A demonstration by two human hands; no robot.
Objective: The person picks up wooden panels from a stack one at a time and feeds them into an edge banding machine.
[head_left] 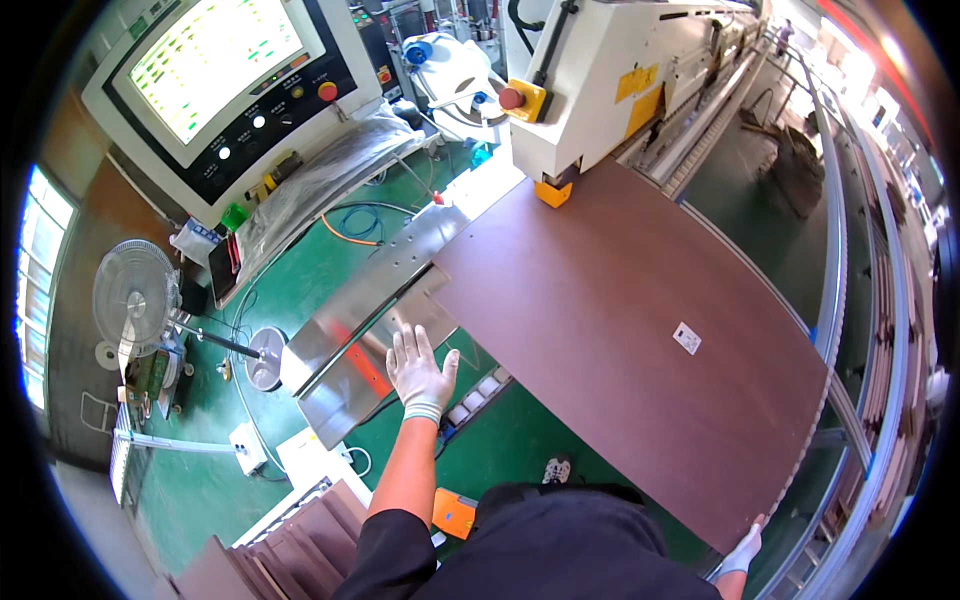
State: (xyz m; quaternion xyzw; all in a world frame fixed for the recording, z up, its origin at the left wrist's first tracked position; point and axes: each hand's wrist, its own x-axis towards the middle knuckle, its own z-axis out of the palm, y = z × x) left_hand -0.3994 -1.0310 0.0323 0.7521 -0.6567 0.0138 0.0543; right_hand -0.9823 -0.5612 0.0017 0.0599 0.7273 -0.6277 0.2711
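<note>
Head view: 1 brown panel [640,340] lies on the machine bed, far end under the white machine [600,80]. Left hand [420,370], fingers spread, hovers by the panel's left edge over 1 steel plate [350,330]. Right hand [745,548] grips the near corner. 1 fan [135,295] stands left.

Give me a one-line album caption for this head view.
Gloved left hand flat beside a brown panel, right hand at its near corner.
</note>
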